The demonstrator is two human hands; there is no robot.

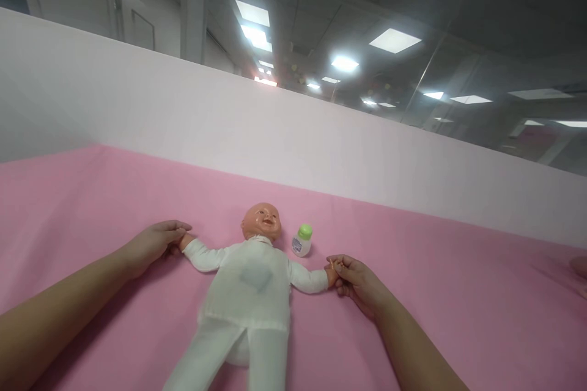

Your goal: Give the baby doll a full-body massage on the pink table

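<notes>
A baby doll (250, 287) with a white cloth body and a hard plastic head lies face up on the pink sheet. Its arms are stretched out to both sides. At the left, my left hand (160, 241) is closed round one of the doll's hands. My right hand (358, 281) pinches the doll's other hand between thumb and fingers. A small clear bottle (301, 241) with a green cap stands beside the doll's head, nearer to my right hand; neither hand touches it.
The pink sheet (440, 293) covers the surface under the doll. A white partition (257, 128) runs along its far side. Part of another person's hand (579, 266) shows at the right edge. Beyond the partition are a door (151, 21) and lit ceiling panels.
</notes>
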